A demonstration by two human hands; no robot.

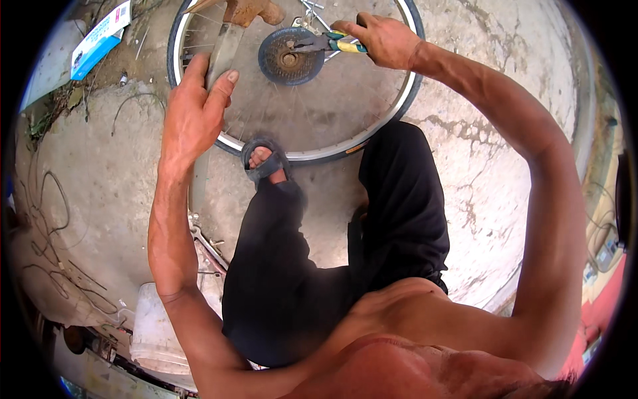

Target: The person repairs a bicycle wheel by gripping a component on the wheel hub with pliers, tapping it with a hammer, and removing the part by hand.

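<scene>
A bicycle wheel (312, 158) with a silver rim and dark tire lies flat on the ground before me. At its hub sits a rusty sprocket cluster (282, 66). My right hand (385, 41) is closed around the green and yellow handles of a pair of pliers (316, 44), whose jaws reach over the sprockets near the centre. My left hand (196, 110) grips the handle of a claw hammer (242, 13); its rusty head is raised over the wheel's far left part. Whether the plier jaws touch the hub cannot be made out.
My sandalled foot (261, 157) is against the wheel's near edge. Wrenches (207, 247) and a white bucket (156, 329) are at my left. A blue and white box (100, 43) lies at the far left, with loose cables (56, 219) on the ground nearer me.
</scene>
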